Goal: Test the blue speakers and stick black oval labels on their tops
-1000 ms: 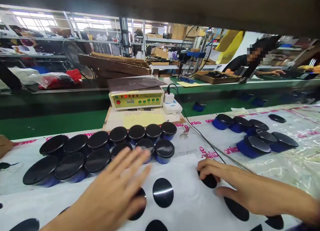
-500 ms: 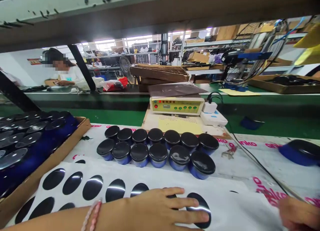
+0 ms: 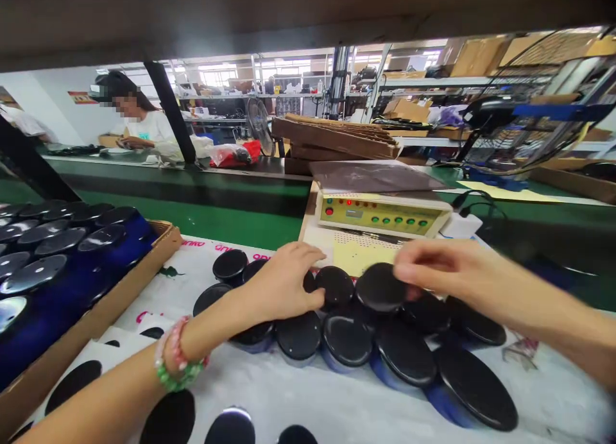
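Observation:
My left hand (image 3: 283,280) is over the back row of round blue containers with shiny black tops. Its thumb and fingers are apart, beside a black-topped container (image 3: 335,285); part of the row is hidden beneath it. My right hand (image 3: 440,264) reaches in from the right, slightly blurred, its fingers closed at the right edge of another black-topped container (image 3: 380,287). I cannot tell whether that one is lifted. The front row includes another such container (image 3: 347,338). Below lies a white sheet with black ovals (image 3: 171,418).
A cardboard tray (image 3: 139,271) of larger blue pieces with black tops stands at left. Behind the rows is a control box (image 3: 385,214) with buttons. A shelf (image 3: 289,20) hangs overhead. Across the green bench, a person (image 3: 144,126) sits working with both hands.
My left hand has left the sheet of ovals and moved up to the back row. My right hand has come from the lower right corner to a container there. The view has shifted.

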Tool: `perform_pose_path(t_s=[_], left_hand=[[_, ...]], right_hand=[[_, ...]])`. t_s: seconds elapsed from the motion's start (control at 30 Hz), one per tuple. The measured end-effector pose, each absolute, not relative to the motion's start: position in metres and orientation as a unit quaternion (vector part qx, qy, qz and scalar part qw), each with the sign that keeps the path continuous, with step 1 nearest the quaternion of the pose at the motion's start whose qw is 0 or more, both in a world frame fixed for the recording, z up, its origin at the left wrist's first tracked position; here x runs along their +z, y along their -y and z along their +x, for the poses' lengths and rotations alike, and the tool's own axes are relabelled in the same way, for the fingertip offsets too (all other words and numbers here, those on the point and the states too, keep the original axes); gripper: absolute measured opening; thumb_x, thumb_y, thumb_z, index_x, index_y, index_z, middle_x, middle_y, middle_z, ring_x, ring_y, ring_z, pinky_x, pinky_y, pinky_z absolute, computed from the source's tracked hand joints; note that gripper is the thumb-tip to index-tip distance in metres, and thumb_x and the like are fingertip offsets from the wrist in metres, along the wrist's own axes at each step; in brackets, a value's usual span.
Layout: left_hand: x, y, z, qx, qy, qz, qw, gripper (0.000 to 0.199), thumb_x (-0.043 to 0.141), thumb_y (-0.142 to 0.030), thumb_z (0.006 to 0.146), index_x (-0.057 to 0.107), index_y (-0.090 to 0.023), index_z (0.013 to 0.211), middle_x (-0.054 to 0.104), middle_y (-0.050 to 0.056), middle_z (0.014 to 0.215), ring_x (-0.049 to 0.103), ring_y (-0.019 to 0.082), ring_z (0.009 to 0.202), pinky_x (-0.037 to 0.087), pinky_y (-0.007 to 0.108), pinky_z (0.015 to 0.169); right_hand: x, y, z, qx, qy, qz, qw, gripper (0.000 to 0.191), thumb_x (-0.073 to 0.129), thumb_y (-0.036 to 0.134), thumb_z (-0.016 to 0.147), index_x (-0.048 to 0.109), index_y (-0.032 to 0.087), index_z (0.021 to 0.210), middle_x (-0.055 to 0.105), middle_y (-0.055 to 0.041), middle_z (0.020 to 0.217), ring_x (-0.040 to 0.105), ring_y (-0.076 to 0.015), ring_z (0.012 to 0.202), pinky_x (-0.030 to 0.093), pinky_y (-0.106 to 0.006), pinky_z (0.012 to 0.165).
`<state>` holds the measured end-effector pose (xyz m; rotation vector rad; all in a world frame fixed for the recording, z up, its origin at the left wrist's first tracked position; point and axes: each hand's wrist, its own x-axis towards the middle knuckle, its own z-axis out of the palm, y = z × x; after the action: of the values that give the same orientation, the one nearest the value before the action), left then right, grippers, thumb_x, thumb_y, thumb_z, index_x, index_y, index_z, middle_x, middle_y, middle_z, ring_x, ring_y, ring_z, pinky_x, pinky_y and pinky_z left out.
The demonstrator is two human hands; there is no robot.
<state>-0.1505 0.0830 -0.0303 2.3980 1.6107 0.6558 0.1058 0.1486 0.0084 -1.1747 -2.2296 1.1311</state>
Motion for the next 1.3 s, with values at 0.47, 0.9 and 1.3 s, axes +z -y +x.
perform_pose_path(t_s=[0.47, 0.9, 1.3], left_hand=[[-0.053, -0.092, -0.147, 0.232, -0.571, 0.768, 0.173, 0.041, 0.074, -0.030, 0.065, 0.062, -0.022, 0.103, 0.067, 0.002, 0.106, 0.059, 0.025, 0.098, 0.041, 0.034, 0.087], [-0.053, -0.091, -0.146, 0.213, -0.583, 0.763, 0.181, 0.037, 0.072, -0.030, 0.067, 0.062, -0.024, 0.102, 0.067, -0.001, 0.108, 0.059, 0.022, 0.097, 0.042, 0.034, 0.085], [-0.052, -0.092, -0.146, 0.196, -0.594, 0.758, 0.187, 0.036, 0.071, -0.032, 0.069, 0.059, -0.023, 0.102, 0.067, 0.000, 0.102, 0.058, 0.022, 0.098, 0.041, 0.035, 0.087]], right_hand=[[-0.042, -0.175, 0.043, 0.521, 0.738, -0.399, 0.154, 0.021, 0.061, 0.039, 0.072, 0.056, 0.020, 0.067, 0.054, 0.0008, 0.072, 0.046, -0.0161, 0.070, 0.033, -0.028, 0.064], [-0.046, -0.175, 0.042, 0.465, 0.774, -0.409, 0.132, 0.024, 0.055, 0.042, 0.074, 0.054, 0.020, 0.065, 0.054, -0.0005, 0.075, 0.049, -0.0192, 0.075, 0.034, -0.033, 0.070], [-0.048, -0.173, 0.041, 0.424, 0.795, -0.413, 0.133, 0.019, 0.051, 0.038, 0.076, 0.050, 0.021, 0.067, 0.053, -0.0007, 0.075, 0.048, -0.0186, 0.074, 0.035, -0.032, 0.067]])
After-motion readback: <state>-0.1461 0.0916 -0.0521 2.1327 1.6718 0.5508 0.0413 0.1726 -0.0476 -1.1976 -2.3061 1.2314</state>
